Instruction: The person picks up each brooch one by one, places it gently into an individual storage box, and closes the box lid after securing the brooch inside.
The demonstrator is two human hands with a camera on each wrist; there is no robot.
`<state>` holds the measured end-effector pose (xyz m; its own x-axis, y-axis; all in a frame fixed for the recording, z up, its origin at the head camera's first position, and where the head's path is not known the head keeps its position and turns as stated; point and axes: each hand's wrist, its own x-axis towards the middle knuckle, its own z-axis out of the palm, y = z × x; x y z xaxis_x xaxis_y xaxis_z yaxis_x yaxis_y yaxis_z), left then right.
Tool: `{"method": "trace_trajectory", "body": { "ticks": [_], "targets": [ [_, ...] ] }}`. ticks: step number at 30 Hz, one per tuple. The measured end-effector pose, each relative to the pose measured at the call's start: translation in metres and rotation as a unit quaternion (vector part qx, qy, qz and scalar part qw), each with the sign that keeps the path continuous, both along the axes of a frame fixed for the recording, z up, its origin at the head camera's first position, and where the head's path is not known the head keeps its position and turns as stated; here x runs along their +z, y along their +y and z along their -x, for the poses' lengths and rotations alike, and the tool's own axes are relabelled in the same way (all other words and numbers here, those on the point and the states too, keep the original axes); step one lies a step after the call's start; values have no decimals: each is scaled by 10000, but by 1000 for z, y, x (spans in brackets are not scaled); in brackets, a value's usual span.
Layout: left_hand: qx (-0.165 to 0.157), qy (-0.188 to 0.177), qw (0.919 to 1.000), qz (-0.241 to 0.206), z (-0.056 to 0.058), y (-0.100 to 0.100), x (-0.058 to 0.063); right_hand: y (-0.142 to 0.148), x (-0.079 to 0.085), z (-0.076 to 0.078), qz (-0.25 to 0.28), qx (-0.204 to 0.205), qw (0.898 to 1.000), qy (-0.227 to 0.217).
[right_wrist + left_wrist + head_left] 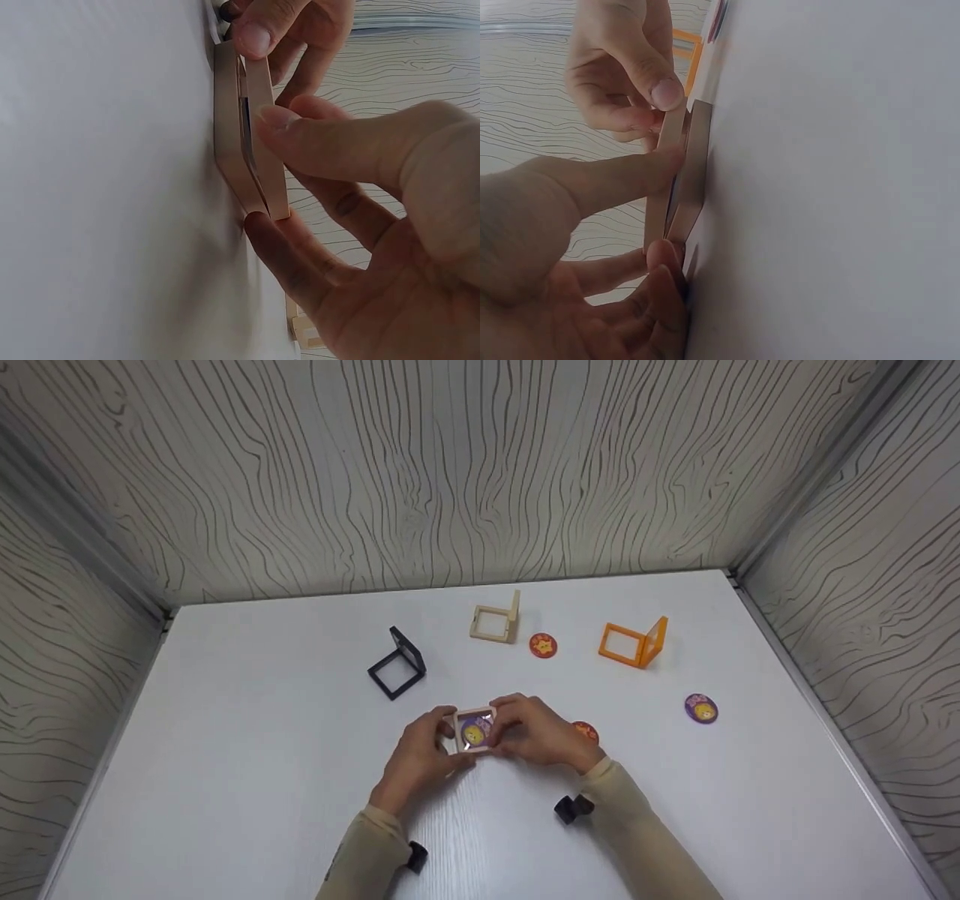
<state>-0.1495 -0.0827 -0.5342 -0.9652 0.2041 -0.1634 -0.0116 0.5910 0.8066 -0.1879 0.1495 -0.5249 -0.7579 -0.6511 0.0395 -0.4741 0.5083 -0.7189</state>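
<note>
Pale-pink, near-square frame [695, 157], clear face upward, far edge nearly crosswise, in the pinch of left hand [422, 744] and right hand [543, 733].

We pinch with bare left hand [420, 751] and right hand [538, 731], fingers [622, 182] bent, beige-sleeved forearms [641, 832] toward one and eleven o'clock.

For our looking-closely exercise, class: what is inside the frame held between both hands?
Inside the pale frame, a purple-and-yellow disc shows. The disc's underside cannot be seen, and the right hand covers part of the frame's right side.
</note>
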Motion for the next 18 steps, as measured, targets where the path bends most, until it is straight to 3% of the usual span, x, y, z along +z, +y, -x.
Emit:
{"method": "trace_trajectory", "body": {
  "ticks": [13, 18],
  "targets": [
    [170, -47, 9998, 2, 1, 4, 0, 0, -1, 0, 22, -128, 9997, -196],
    [147, 14, 9999, 64, 0, 2, -2, -2, -3, 1, 73, -60, 9999, -66]
  ]
}}
